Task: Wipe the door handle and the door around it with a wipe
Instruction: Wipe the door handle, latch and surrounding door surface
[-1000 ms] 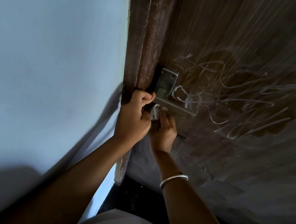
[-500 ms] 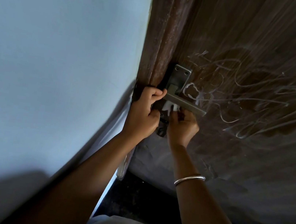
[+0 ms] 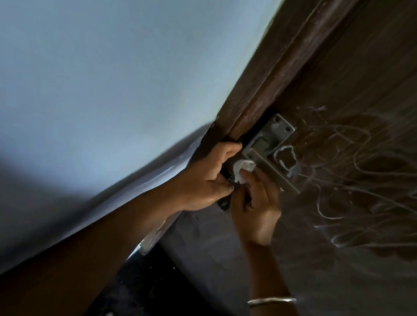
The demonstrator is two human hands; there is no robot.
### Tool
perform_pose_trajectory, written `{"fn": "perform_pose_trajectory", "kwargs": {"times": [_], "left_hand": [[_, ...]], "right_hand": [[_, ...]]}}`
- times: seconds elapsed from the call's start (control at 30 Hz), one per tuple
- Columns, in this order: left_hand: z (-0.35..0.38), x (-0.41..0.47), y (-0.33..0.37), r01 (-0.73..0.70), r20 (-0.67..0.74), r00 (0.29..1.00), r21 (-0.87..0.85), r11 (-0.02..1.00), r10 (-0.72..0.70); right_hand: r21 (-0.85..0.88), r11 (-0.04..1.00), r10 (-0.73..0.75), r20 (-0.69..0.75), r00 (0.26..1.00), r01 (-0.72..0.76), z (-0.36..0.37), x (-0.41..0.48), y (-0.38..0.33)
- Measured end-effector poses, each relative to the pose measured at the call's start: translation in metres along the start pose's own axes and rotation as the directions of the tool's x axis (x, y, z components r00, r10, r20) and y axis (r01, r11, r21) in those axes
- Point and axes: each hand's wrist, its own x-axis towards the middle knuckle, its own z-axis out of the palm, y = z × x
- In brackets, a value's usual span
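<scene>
Right hand (image 3: 255,205) pinches wipe (image 3: 243,169) under door handle (image 3: 272,167) — left hand (image 3: 205,179) grips door edge.

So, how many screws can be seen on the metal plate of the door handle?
2. One screw and a second screw sit side by side at the top end of the handle plate. The right hand covers its lower end, so more may be hidden.

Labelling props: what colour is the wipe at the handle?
White wipe, crumpled, held by the right hand; head view, the only one.
</scene>
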Motion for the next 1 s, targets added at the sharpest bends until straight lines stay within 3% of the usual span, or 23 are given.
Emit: {"fn": "perform_pose_trajectory", "kwargs": {"times": [0.13,0.3,0.5,0.67,0.77,1.0], "left_hand": [[0.016,-0.014,-0.026,0.000,-0.134,0.991,-0.045,0.999,-0.006],[0.044,-0.020,-0.068,-0.067,-0.272,0.961,-0.060,0.996,0.049],[0.075,-0.023,-0.121,-0.145,-0.398,0.911,-0.062,0.988,0.109],[0.095,-0.016,-0.141,-0.171,-0.405,0.902,-0.009,0.985,0.152],[0.096,-0.020,-0.151,-0.134,-0.439,0.890,0.012,0.991,0.126],[0.081,-0.024,-0.153,-0.134,-0.472,0.874,-0.013,0.991,0.112]], "right_hand": [[0.027,0.974,-0.228,0.157,0.961,0.227,-0.002,-0.012,0.009],[-0.104,0.866,-0.466,0.187,0.865,0.489,-0.001,-0.013,0.047],[-0.321,0.750,-0.569,0.133,0.812,0.578,0.013,-0.006,0.065],[-0.513,0.666,-0.414,0.349,0.841,0.541,0.043,0.000,0.057],[-0.567,0.578,-0.404,0.426,0.810,0.587,0.043,-0.003,0.060],[-0.609,0.613,-0.351,0.361,0.864,0.504,0.031,-0.003,0.065]]}}
